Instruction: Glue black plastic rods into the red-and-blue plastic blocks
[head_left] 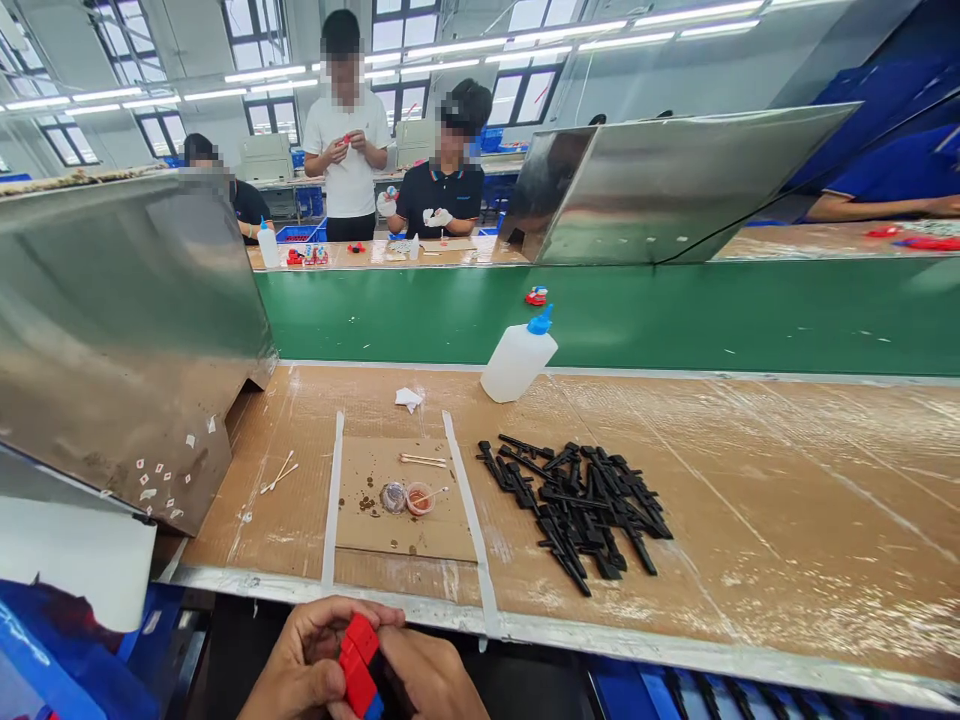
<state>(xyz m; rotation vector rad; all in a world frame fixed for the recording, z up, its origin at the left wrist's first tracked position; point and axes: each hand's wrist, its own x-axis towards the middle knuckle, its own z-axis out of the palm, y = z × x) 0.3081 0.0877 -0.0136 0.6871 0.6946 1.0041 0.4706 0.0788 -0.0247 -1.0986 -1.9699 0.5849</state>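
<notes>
A small red plastic piece (358, 655) with a blue part at its lower end is held between my two hands, below the table's front edge. My left hand (304, 660) is closed around its left side, thumb pressed on it. My right hand (427, 665) grips it from the right, with the fingertips partly hidden behind it. Beyond them lies a cardboard sheet (367, 545) bearing two small round cups, one silvery (392, 497) and one with reddish liquid (420, 498). A cotton swab rests across the reddish cup.
Several black toy guns (592, 500) lie piled to the right. A white bottle with a blue nozzle (519, 362) stands behind them. Metal panels (135, 340) rise at left. A green belt (412, 310) crosses beyond the table, carrying a small red-and-white toy (536, 296). Co-workers occupy the far side.
</notes>
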